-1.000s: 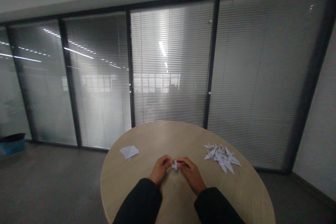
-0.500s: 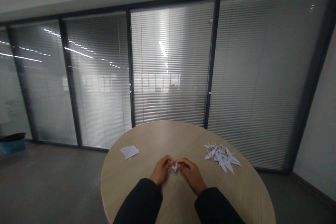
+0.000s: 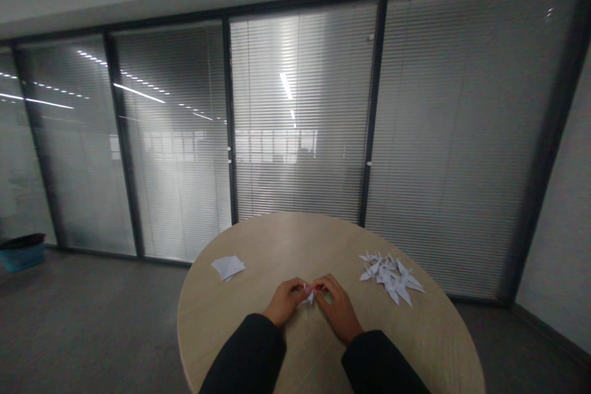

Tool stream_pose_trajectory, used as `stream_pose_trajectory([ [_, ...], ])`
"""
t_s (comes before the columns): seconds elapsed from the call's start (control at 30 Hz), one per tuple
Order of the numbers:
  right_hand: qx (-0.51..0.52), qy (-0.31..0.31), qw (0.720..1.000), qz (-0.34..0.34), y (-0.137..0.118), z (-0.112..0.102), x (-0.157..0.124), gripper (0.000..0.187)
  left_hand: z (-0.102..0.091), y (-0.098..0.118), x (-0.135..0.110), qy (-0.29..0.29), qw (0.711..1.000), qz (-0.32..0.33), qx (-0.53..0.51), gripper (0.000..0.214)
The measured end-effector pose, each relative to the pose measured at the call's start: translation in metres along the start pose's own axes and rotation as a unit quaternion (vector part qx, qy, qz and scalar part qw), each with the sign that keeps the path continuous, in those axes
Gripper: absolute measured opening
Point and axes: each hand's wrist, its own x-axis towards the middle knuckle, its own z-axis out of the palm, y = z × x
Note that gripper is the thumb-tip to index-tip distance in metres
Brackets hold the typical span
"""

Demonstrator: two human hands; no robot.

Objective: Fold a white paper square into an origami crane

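**A:** I'm on the head-cam feed from my desk. What's different from half a second back?

**B:** Not much, tbh. On my screen the left hand (image 3: 286,301) and right hand (image 3: 338,309) are both closed in a pinch on a small folded white paper piece (image 3: 308,297), and their fingers almost meet around it. The paper now sits a bit lower and more hidden behind the fingers. The pile of origami cranes (image 3: 392,277) and the stack of paper squares (image 3: 228,267) haven't budged.

**A:** And the room?

**B:** Everything's on a round wood-look table (image 3: 415,335), and dark sleeves (image 3: 244,351) come in over its near edge. Behind it runs a glass partition with slatted blinds (image 3: 462,135), with a grey floor (image 3: 92,320) around the table and a blue bin (image 3: 22,257) far off to the left.

**A:** Room to move?

**B:** Yeah, the stack lies well left of the left hand and the pile well right of the right hand. The far rim is well beyond both hands.
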Motion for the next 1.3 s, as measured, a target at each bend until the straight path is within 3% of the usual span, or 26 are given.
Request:
stream_pose_trajectory([
  [0.5,-0.159,-0.033,0.981,-0.107,-0.002,-0.006,-0.005,0.016,-0.002,-0.014,0.005,-0.005,0.999,-0.019,-0.039,0.026],
  [0.63,-0.156,-0.037,0.98,-0.117,-0.003,-0.007,-0.005,0.022,-0.004,-0.015,0.005,0.001,0.999,-0.02,-0.033,0.023],
  [0.83,-0.175,-0.039,0.976,-0.127,0.0,-0.006,-0.005,0.018,-0.003,-0.016,0.004,-0.005,0.999,-0.036,0.002,0.022],
  [1.3,-0.165,-0.001,0.976,-0.14,-0.001,-0.006,-0.004,0.016,-0.001,-0.013,0.006,0.016,0.991,-0.054,-0.123,0.012],
])
